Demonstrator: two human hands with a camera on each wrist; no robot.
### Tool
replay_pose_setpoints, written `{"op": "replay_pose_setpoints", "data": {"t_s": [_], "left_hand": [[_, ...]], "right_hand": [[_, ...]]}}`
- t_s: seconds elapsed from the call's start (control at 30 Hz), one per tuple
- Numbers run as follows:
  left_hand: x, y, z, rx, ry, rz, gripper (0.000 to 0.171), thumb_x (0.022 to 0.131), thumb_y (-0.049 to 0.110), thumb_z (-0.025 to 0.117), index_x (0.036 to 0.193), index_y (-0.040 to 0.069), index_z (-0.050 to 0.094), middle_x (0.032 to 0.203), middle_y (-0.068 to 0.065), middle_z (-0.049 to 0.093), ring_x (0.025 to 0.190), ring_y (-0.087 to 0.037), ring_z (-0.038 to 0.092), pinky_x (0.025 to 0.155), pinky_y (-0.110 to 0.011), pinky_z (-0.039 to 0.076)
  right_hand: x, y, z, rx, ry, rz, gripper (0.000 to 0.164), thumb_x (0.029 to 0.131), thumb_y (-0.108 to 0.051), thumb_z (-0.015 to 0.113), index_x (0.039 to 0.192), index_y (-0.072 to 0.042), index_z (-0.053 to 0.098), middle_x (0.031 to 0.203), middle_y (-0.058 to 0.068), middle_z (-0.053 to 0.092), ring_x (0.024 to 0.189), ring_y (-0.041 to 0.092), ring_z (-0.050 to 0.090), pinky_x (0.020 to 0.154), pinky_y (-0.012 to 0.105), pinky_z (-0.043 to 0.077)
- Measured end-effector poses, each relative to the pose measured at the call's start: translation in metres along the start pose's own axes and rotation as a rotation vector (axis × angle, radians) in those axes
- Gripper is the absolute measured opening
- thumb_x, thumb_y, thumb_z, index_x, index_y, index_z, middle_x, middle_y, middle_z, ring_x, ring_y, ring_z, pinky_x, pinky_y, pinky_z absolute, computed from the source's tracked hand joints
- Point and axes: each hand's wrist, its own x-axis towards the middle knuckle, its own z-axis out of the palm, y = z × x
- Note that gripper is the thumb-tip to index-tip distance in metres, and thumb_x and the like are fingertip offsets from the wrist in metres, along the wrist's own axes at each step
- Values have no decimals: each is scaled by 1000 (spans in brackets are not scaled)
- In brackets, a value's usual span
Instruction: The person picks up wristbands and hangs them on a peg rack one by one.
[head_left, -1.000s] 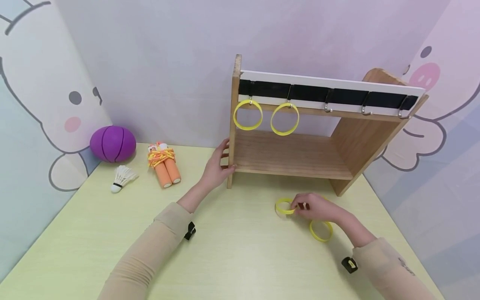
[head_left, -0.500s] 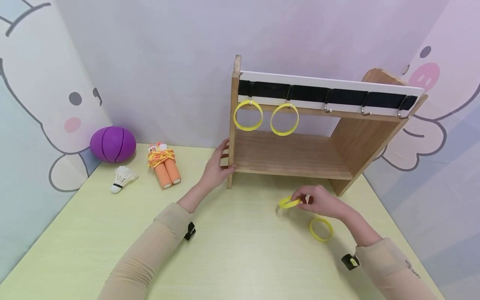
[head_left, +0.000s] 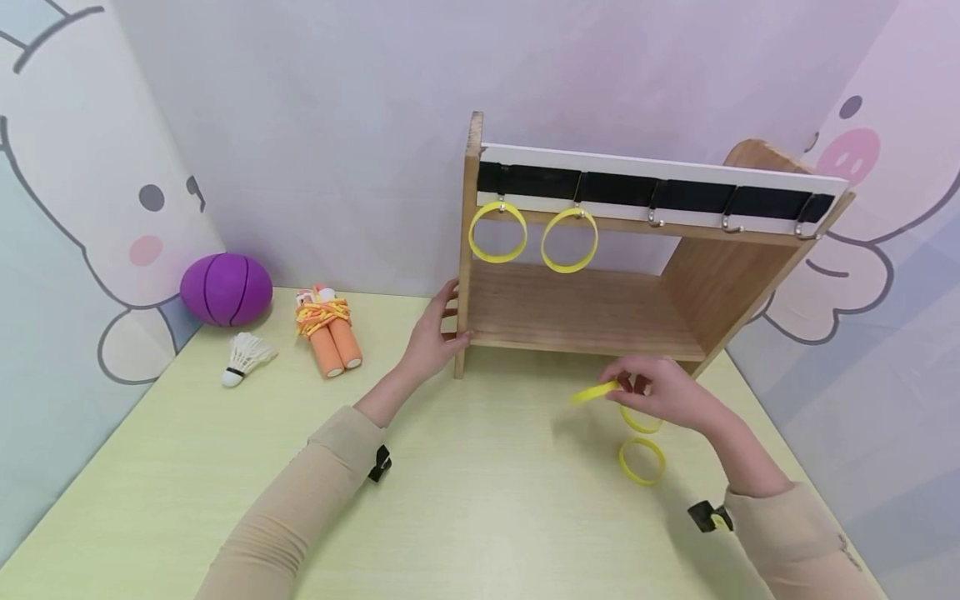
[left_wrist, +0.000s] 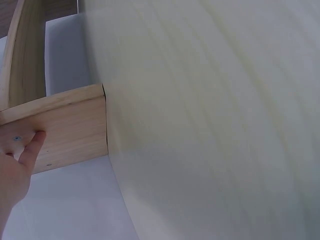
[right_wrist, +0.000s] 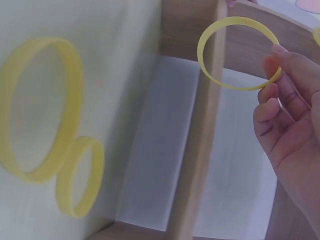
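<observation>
My right hand (head_left: 663, 392) pinches a thin yellow ring (head_left: 595, 392) between thumb and fingertips, tilted above the table in front of the rack. In the right wrist view this ring (right_wrist: 205, 40) shows its full round shape. Two more yellow rings lie on the table, one ring (head_left: 642, 461) nearer me and another ring (head_left: 637, 423) partly hidden below the right hand. My left hand (head_left: 431, 337) rests spread against the left side panel of the wooden rack (head_left: 585, 308); in the left wrist view a fingertip (left_wrist: 39, 135) presses the panel's outer face.
Along the rack's top runs a row of metal hooks (head_left: 656, 218); yellow rings (head_left: 498, 258) hang from the two leftmost. A purple ball (head_left: 227, 289), a shuttlecock (head_left: 246, 358) and a jump rope with orange handles (head_left: 336, 343) lie at the back left. Printed cloth walls stand around the table.
My right hand has lifted the yellow ring off the table and moved back and to the right, uncovering another ring beneath. The left hand stays against the rack.
</observation>
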Motion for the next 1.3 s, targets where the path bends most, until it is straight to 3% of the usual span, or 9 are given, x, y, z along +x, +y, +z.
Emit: {"op": "replay_pose_setpoints", "data": {"t_s": [0.27,0.53,0.6,0.73,0.83,0.93,1.13,1.3], "left_hand": [[-2,-3,-1,7,10,14,88,83,7,67,151,30,17,145,-10,36,120,-32,50,80,-39,57],[-2,-5,0,12,11,13,88,83,6,67,151,31,16,145,-10,36,120,-31,50,80,-38,57],[-1,-5,0,11,12,9,88,83,6,67,150,31,16,145,-9,36,120,-30,50,80,-38,57],[0,-3,0,15,10,1,89,82,6,68,150,32,17,145,-7,36,120,-29,50,80,-37,57],[0,-2,0,16,7,-1,89,82,6,67,150,31,17,145,-7,36,120,-29,50,80,-37,57],[0,-2,0,16,7,0,89,83,6,67,150,31,17,146,-7,36,120,-29,50,80,-37,57],[0,-1,0,9,1,6,88,83,6,67,151,30,16,146,-7,35,121,-29,50,81,-38,57],[0,0,0,12,3,7,88,83,6,67,151,30,16,146,-8,35,121,-30,50,81,-38,57]], "right_hand": [[4,-17,-22,-44,123,-63,34,70,3,78,93,-19,67,78,-12,62,62,2,51,51,14,46],[8,-30,-48,-36,198,-193,45,61,16,77,93,-14,67,87,-6,68,67,0,52,55,11,48],[10,-32,-55,-24,226,-232,40,63,16,77,91,-9,67,88,-1,69,68,-1,52,54,10,47],[13,-38,-70,-25,291,-281,12,79,-4,73,88,0,67,89,4,69,69,0,52,56,8,47],[13,-45,-81,-55,332,-261,21,84,-18,69,89,3,67,94,-2,70,71,-3,56,60,6,48],[13,-51,-93,-76,366,-231,20,84,-15,68,91,4,68,99,-7,69,77,-4,60,63,6,49],[22,-64,-115,-119,448,-211,9,82,6,66,90,8,67,100,-10,69,84,-3,63,67,5,48],[33,-70,-126,-178,564,-147,22,72,21,66,91,10,68,97,-20,66,77,-5,60,68,5,47]]}}
